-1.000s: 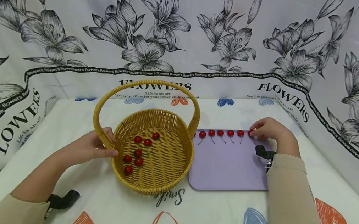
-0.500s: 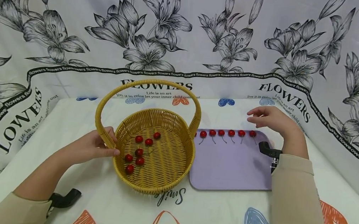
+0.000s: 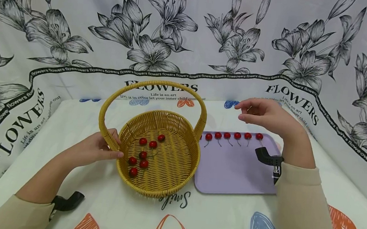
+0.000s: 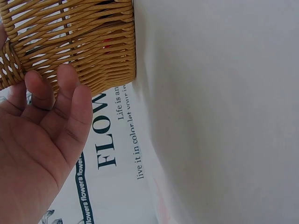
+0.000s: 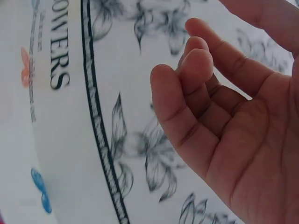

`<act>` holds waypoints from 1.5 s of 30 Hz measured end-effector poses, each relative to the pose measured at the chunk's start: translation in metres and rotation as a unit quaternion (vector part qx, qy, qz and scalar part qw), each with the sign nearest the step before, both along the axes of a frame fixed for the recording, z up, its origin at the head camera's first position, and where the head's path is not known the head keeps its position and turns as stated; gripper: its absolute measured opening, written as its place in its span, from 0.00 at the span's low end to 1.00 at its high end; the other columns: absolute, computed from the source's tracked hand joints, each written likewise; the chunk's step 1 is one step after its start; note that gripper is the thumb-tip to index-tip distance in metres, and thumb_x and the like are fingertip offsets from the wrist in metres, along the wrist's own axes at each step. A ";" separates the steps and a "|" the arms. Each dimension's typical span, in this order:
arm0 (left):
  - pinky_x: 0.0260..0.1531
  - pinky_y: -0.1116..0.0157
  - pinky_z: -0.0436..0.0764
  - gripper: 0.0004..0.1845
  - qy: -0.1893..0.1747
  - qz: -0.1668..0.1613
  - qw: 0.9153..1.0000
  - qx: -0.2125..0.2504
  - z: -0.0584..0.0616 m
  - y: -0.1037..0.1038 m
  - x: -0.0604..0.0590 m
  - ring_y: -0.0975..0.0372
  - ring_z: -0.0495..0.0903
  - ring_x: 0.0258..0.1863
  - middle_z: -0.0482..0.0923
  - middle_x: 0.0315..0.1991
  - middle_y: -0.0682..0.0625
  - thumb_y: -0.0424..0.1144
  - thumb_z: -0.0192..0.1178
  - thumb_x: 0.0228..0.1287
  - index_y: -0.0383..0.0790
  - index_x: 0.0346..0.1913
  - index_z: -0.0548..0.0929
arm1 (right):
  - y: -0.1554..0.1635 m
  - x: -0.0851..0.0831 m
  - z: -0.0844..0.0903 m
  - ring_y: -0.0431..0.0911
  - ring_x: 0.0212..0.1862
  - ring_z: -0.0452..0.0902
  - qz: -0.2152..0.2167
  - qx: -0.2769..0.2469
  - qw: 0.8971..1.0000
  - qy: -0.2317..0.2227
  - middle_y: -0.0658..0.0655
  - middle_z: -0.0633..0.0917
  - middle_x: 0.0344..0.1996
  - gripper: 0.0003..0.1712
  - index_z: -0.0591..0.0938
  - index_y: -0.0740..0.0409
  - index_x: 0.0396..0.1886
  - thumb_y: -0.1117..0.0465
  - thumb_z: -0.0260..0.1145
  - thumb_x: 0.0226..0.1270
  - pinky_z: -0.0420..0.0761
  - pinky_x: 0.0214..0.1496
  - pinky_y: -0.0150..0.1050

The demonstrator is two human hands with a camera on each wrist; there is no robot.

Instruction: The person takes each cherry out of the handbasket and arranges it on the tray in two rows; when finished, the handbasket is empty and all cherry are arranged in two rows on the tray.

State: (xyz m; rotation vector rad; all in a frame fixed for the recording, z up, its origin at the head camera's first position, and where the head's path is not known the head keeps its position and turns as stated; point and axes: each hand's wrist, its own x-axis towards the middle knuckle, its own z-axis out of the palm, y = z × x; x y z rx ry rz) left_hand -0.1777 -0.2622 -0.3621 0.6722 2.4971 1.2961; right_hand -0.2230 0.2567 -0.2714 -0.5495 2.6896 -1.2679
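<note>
I am steadying the wicker basket (image 3: 158,152) with my left hand (image 3: 93,150), fingers resting straight against its outer wall by the foot of the handle, thumb at the rim, not clasping it. My right hand (image 3: 268,116) is hovering in the air above the far edge of the purple tray (image 3: 234,170), fingers loosely bent and holding nothing; the right wrist view shows the palm bare. The loose cherries (image 3: 140,154) are lying in the basket's bottom, toward its left side, so they sit down and to the left of my right hand, beyond the basket's right wall and the upright handle (image 3: 154,86). The row of cherries on the tray (image 3: 234,136) is running left to right along the tray's far edge, stems pointing toward me, just below my right hand. My left hand is nearer the basket's cherries, yet my right is the free one.
</note>
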 end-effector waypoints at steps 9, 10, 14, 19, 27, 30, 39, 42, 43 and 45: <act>0.42 0.60 0.78 0.14 0.003 -0.001 1.000 -0.008 -0.003 -0.001 -0.002 0.55 0.78 0.45 0.82 0.39 0.47 0.39 0.72 0.65 0.40 0.43 0.76 | -0.037 0.021 0.007 0.52 0.40 0.78 0.148 -0.020 0.988 0.031 0.58 0.81 0.40 0.17 0.82 0.55 0.58 0.63 0.70 0.71 0.81 0.36 0.41; 0.42 0.60 0.78 0.14 0.003 -0.001 1.000 -0.009 -0.003 -0.001 -0.002 0.55 0.78 0.45 0.81 0.39 0.46 0.39 0.72 0.65 0.40 0.43 0.76 | -0.040 0.023 0.007 0.52 0.41 0.79 0.161 -0.022 0.986 0.036 0.58 0.81 0.41 0.17 0.82 0.55 0.58 0.64 0.70 0.71 0.81 0.36 0.41; 0.42 0.60 0.78 0.14 0.001 0.001 1.000 -0.005 -0.001 0.000 -0.002 0.55 0.78 0.45 0.82 0.40 0.47 0.39 0.72 0.65 0.40 0.43 0.76 | -0.050 0.030 0.008 0.50 0.43 0.78 0.211 -0.029 0.975 0.064 0.54 0.82 0.41 0.17 0.83 0.54 0.57 0.67 0.69 0.70 0.81 0.39 0.40; 0.42 0.61 0.79 0.13 0.003 -0.003 1.000 -0.001 0.001 0.000 0.000 0.56 0.78 0.46 0.81 0.40 0.47 0.38 0.71 0.66 0.39 0.43 0.76 | -0.071 0.037 0.007 0.47 0.37 0.75 0.258 -0.029 0.961 0.093 0.50 0.80 0.35 0.15 0.84 0.50 0.54 0.66 0.70 0.70 0.79 0.36 0.40; 0.43 0.61 0.79 0.13 0.002 -0.002 1.000 0.003 -0.001 0.001 0.000 0.56 0.79 0.46 0.82 0.40 0.47 0.38 0.71 0.65 0.39 0.43 0.76 | -0.125 0.036 -0.018 0.42 0.40 0.76 0.251 0.073 0.960 0.101 0.46 0.81 0.38 0.15 0.85 0.51 0.55 0.56 0.71 0.71 0.80 0.43 0.37; 0.43 0.60 0.78 0.14 0.001 0.002 1.000 -0.004 0.000 0.001 -0.001 0.56 0.78 0.46 0.82 0.40 0.48 0.39 0.72 0.65 0.40 0.43 0.77 | -0.147 0.028 -0.033 0.42 0.40 0.75 0.235 0.140 0.956 0.103 0.48 0.82 0.41 0.16 0.84 0.54 0.56 0.55 0.69 0.73 0.79 0.43 0.36; 0.43 0.60 0.79 0.14 0.001 0.001 1.000 -0.015 0.004 0.000 -0.001 0.55 0.79 0.46 0.84 0.39 0.49 0.40 0.71 0.66 0.39 0.44 0.76 | -0.204 0.000 -0.072 0.48 0.69 0.70 0.225 0.333 0.913 0.064 0.58 0.69 0.73 0.32 0.65 0.55 0.79 0.58 0.58 0.80 0.71 0.68 0.42; 0.43 0.60 0.79 0.15 -0.001 0.004 1.000 -0.014 0.002 0.001 -0.001 0.54 0.79 0.45 0.83 0.39 0.48 0.40 0.72 0.65 0.38 0.44 0.76 | -0.215 -0.006 -0.082 0.49 0.69 0.71 0.230 0.381 0.895 0.045 0.54 0.53 0.82 0.37 0.55 0.49 0.83 0.65 0.55 0.79 0.74 0.65 0.39; 0.43 0.60 0.79 0.15 -0.001 0.005 1.000 -0.014 0.002 0.001 -0.001 0.54 0.80 0.45 0.83 0.39 0.48 0.40 0.72 0.65 0.39 0.43 0.76 | -0.218 -0.007 -0.084 0.48 0.70 0.71 0.236 0.395 0.887 0.048 0.53 0.50 0.83 0.38 0.55 0.48 0.83 0.67 0.55 0.79 0.74 0.65 0.38; 0.43 0.60 0.79 0.15 -0.001 0.003 1.000 -0.016 0.000 0.002 -0.002 0.53 0.80 0.45 0.83 0.39 0.47 0.40 0.72 0.65 0.38 0.44 0.76 | -0.220 -0.008 -0.088 0.48 0.71 0.69 0.248 0.411 0.875 0.059 0.52 0.50 0.83 0.38 0.58 0.47 0.83 0.69 0.56 0.78 0.73 0.66 0.38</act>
